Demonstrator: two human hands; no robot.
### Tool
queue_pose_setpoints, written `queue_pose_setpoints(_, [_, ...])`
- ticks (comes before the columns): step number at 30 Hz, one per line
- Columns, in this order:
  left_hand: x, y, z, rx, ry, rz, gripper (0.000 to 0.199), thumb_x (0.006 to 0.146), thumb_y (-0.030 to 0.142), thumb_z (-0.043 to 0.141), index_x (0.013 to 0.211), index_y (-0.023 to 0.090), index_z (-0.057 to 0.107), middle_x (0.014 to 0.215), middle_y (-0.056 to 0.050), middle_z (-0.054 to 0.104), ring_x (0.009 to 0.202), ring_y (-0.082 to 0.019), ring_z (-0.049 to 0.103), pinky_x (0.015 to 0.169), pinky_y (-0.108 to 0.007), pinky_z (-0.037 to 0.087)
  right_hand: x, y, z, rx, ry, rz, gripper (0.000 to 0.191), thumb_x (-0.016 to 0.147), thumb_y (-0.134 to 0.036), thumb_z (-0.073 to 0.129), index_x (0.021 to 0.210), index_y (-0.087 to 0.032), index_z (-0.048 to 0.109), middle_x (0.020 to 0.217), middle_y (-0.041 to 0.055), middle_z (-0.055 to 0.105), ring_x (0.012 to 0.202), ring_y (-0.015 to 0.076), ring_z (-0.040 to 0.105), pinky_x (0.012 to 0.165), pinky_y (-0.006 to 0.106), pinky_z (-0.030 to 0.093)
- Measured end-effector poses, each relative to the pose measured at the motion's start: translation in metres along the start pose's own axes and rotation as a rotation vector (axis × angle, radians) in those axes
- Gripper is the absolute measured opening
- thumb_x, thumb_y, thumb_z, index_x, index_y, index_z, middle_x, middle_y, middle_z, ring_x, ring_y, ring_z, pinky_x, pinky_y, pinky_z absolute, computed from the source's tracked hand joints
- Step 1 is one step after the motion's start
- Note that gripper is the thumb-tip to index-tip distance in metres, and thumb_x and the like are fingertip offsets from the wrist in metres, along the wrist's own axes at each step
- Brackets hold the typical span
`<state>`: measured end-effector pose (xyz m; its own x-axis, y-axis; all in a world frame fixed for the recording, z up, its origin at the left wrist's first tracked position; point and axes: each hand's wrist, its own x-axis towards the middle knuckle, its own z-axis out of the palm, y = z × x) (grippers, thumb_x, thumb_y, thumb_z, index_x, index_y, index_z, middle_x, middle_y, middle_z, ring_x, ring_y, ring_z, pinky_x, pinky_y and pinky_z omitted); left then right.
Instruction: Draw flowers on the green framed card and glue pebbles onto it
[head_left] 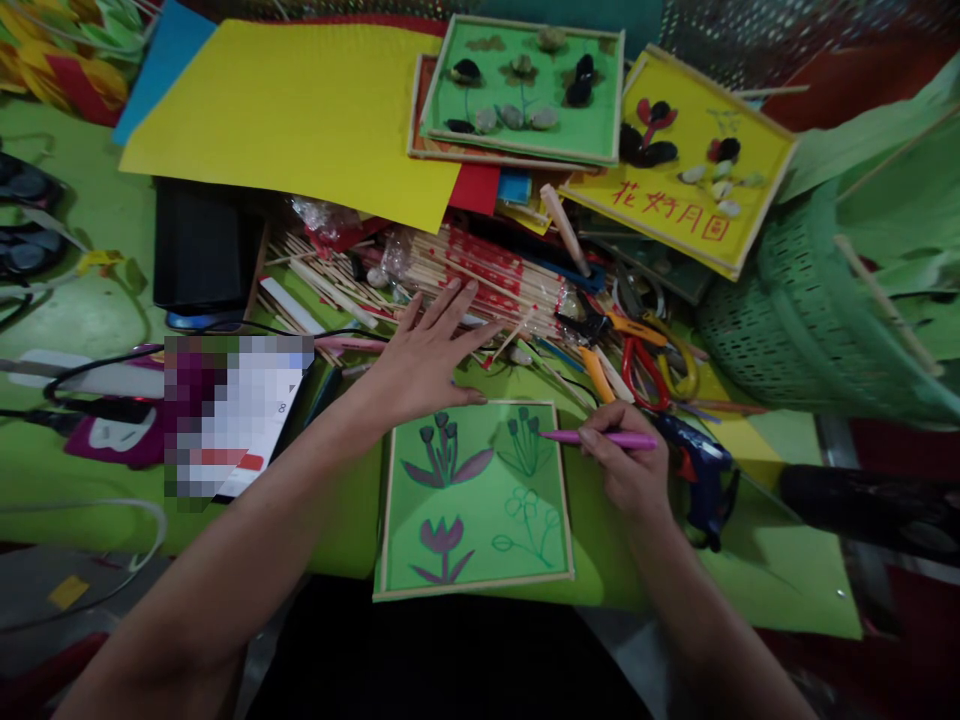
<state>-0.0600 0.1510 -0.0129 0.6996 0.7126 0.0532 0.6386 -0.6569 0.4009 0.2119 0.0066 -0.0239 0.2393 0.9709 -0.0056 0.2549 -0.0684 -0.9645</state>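
A green card (472,510) edged with thin wooden sticks lies at the table's front edge, with several flowers drawn on it. Two flowers on its left side are coloured purple and dark; the lower right one is only a green outline. My right hand (634,465) grips a purple marker pen (634,440), its tip at the dark-headed flowers in the upper right of the card. Fingers spread, my left hand (435,355) reaches over the card's top edge, above a heap of wooden sticks (480,265), holding nothing.
Scissors (645,365) and a blue glue gun (697,475) lie to the right, near a green basket (795,290). Yellow paper (300,110) and framed pebble pictures (525,90) cover the back. A phone (255,420) and a purple power strip (120,430) are on the left.
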Motion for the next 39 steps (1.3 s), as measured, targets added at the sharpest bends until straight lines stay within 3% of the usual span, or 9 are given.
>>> queue_pose_setpoints(39, [0.0004, 0.0021, -0.0021, 0.035, -0.015, -0.008, 0.104, 0.079, 0.053, 0.084, 0.164, 0.037, 0.027, 0.175, -0.012, 0.008, 0.161, -0.037, 0.008, 0.126, -0.063, 0.009, -0.0007, -0.0055, 0.0005, 0.063, -0.041, 0.005, 0.015, 0.079, -0.024, 0.076, 0.072, -0.022, 0.063, 0.065, -0.0036, 0.055, 0.057, 0.0129, 0.046, 0.054, 0.027, 0.036])
